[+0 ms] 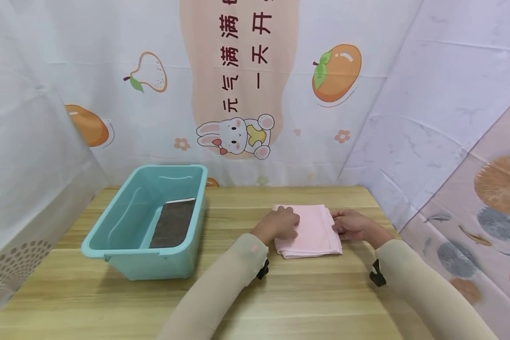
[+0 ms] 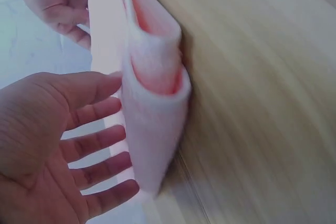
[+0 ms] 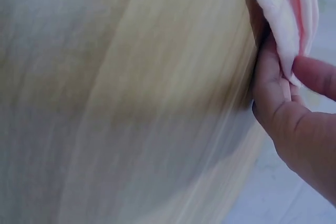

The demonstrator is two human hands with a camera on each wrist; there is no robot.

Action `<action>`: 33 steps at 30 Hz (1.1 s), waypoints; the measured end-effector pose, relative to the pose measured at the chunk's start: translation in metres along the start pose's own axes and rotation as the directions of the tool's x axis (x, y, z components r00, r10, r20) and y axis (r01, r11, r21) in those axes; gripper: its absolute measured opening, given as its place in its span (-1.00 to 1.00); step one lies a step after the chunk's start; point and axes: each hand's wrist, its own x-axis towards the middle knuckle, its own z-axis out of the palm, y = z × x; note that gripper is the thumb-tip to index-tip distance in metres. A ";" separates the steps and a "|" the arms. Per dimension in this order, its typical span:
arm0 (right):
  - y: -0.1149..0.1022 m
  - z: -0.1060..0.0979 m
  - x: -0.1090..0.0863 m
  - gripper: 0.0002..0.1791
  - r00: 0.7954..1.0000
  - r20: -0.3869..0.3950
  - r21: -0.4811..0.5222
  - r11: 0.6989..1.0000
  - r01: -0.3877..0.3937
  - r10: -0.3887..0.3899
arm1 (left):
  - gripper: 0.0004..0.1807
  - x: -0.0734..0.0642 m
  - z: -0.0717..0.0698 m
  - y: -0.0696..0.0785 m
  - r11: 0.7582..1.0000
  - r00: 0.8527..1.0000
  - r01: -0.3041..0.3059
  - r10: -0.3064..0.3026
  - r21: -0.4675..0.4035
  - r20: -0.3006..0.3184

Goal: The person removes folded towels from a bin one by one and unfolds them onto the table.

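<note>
A pink towel (image 1: 312,229), folded into a layered square, lies on the wooden table right of the middle. My left hand (image 1: 280,223) rests at its left edge; in the left wrist view the fingers (image 2: 100,142) are spread and fairly straight against the upper face, beside two rounded folds. At the opposite edge my right hand (image 1: 352,225) pinches the cloth. The right wrist view shows the thumb (image 3: 315,77) on one side of a towel corner (image 3: 283,30) and the fingers tucked under the other side.
A teal plastic bin (image 1: 195,226) stands on the left part of the table (image 1: 246,302). Inside it lies a flat dark brown piece (image 1: 173,224) with a white edge. Printed cloth (image 1: 153,123) hangs behind the table and along both sides.
</note>
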 end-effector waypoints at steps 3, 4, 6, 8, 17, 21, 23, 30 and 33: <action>0.001 -0.002 0.001 -0.47 1.000 0.022 0.013 1.000 0.010 -0.010 | -0.90 0.008 0.000 0.007 1.000 1.000 -0.018 0.018 -0.022 -0.012; 0.001 -0.002 0.001 -0.46 1.000 0.026 0.022 1.000 0.009 -0.009 | -0.90 0.012 0.002 0.010 0.999 0.999 -0.030 0.029 -0.029 -0.018; 0.003 -0.003 0.001 -0.46 0.999 0.034 0.031 0.999 0.014 -0.015 | -0.84 0.020 0.004 0.016 0.998 0.998 -0.059 0.058 -0.037 -0.033; 0.004 -0.004 0.001 -0.46 0.999 0.038 0.042 0.999 0.017 -0.019 | -0.76 0.028 0.007 0.022 0.995 0.995 -0.095 0.093 -0.041 -0.040; 0.003 -0.007 0.002 -0.46 0.998 0.062 0.049 0.998 0.029 -0.032 | -0.72 0.043 0.012 0.046 0.958 0.957 -0.286 0.285 -0.020 -0.055; 0.003 -0.007 0.002 -0.51 0.997 0.064 0.043 0.999 0.031 -0.033 | -0.71 0.043 0.015 0.051 0.932 0.931 -0.362 0.361 -0.005 -0.051; 0.003 -0.008 0.002 -0.55 0.997 0.066 0.043 0.999 0.034 -0.037 | -0.69 0.042 0.017 0.055 0.923 0.923 -0.383 0.384 0.025 -0.040; 0.002 -0.010 0.002 -0.59 0.997 0.073 0.038 0.999 0.036 -0.039 | -0.60 0.036 0.009 0.071 0.913 0.917 -0.399 0.396 0.083 0.053; 0.002 -0.010 0.002 -0.60 0.997 0.065 0.034 0.999 0.030 -0.032 | -0.58 0.034 0.007 0.075 0.919 0.921 -0.385 0.376 0.087 0.101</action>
